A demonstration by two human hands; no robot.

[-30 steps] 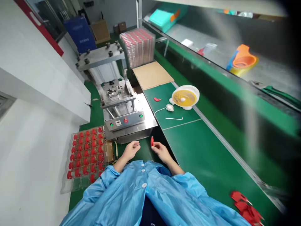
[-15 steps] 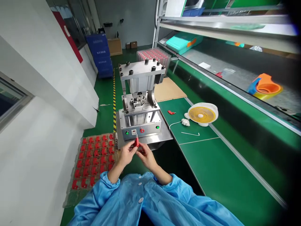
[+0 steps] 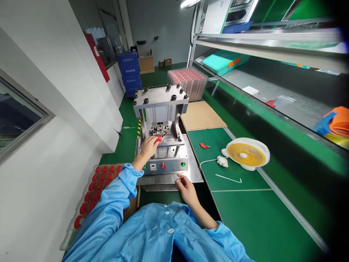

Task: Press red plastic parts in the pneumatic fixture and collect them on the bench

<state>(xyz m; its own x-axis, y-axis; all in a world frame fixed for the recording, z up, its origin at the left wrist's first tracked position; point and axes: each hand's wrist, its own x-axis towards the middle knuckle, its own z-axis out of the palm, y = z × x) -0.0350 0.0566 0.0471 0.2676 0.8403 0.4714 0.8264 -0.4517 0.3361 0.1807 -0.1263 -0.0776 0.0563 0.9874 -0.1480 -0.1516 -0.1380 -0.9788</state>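
Left hand holds a small red part at the metal press

The red plastic part (image 3: 159, 138) is small and bright red. Fingers cover some of it, so I can't see its whole shape. It is at the front edge of the ribbed plate (image 3: 170, 137) in the press (image 3: 161, 95), close to the metal fixture (image 3: 160, 130). I can't tell if it touches the plate.

The left hand (image 3: 148, 146) pinches the part with its fingertips. Its fingers are close together, and the back of the hand faces up. The right hand (image 3: 186, 188) has nothing in it that I can see. It is loosely curled and partly open, near the front right corner of the press's steel base (image 3: 195, 171). I can't tell if it touches the base.

To the right is the green bench (image 3: 253, 211). A second red part (image 3: 204, 146) lies near the bench's left edge. Nearer the bench's right edge is a white and yellow fan (image 3: 248, 153), with a bunched white cord (image 3: 222, 161) beside it. A thin L-shaped rod (image 3: 228, 178) lies in front of the cord. On the person's left, a clear tray (image 3: 66, 238) holds rows of red parts, and the left sleeve (image 3: 111, 203) hides some of them.
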